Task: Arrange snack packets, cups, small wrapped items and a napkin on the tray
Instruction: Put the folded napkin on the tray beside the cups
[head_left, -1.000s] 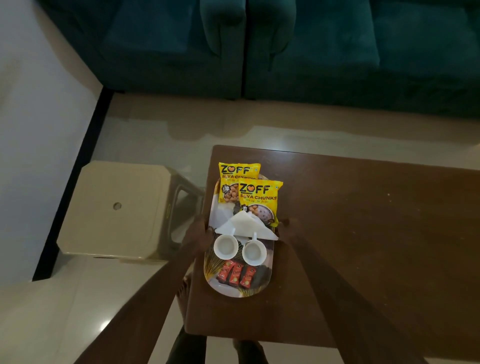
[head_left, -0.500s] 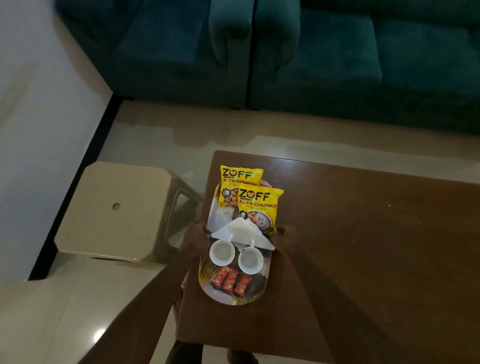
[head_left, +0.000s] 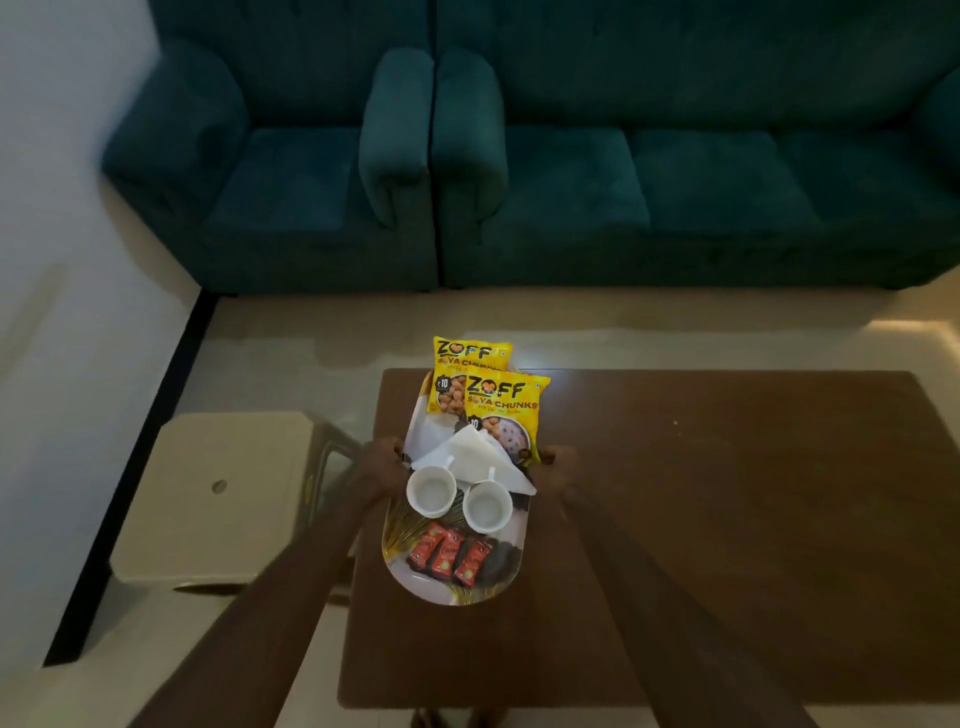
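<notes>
An oval patterned tray is held over the left part of the brown table. My left hand grips its left rim and my right hand grips its right rim. On the tray's far end lie two yellow snack packets, one overlapping the other and sticking out past the rim. A folded white napkin lies below them. Two white cups stand side by side in the middle. Three red wrapped items lie at the near end.
A beige plastic stool stands left of the table. A teal armchair and a teal sofa line the far side, with pale tiled floor between. A white wall is at the left.
The tray with everything on it has risen and shifted toward the table's far edge, both hands still on its rims. The view has tilted up, showing more of the sofa.
</notes>
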